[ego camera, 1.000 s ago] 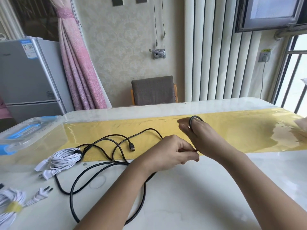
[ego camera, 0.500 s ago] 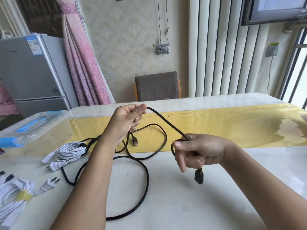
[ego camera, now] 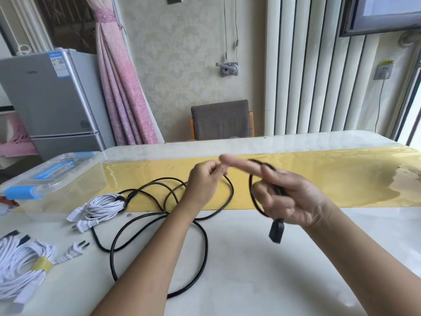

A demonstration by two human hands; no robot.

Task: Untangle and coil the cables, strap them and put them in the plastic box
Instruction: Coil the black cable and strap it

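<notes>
The black cable (ego camera: 206,245) lay mostly in loose, crossing loops on the surface (ego camera: 250,281), just in front of the yellow strip (ego camera: 341,174) and partly over its near edge. One end rose to the two hands, both raised above that near edge.

The left hand (ego camera: 205,187) had thumb and fingertips closed together, pinching the cable where it climbed off the strip. Just to its right, the right hand (ego camera: 289,198) gripped a small coil of the same cable: its lower fingers were curled through the loops while the forefinger pointed straight out towards the left hand. The cable's black connector (ego camera: 276,231) dangled below this hand, in front of the strip.

Off the strip's left end stood the plastic box (ego camera: 57,176), lid on. A coiled white cable (ego camera: 104,205) lay at the strip's near-left corner.
</notes>
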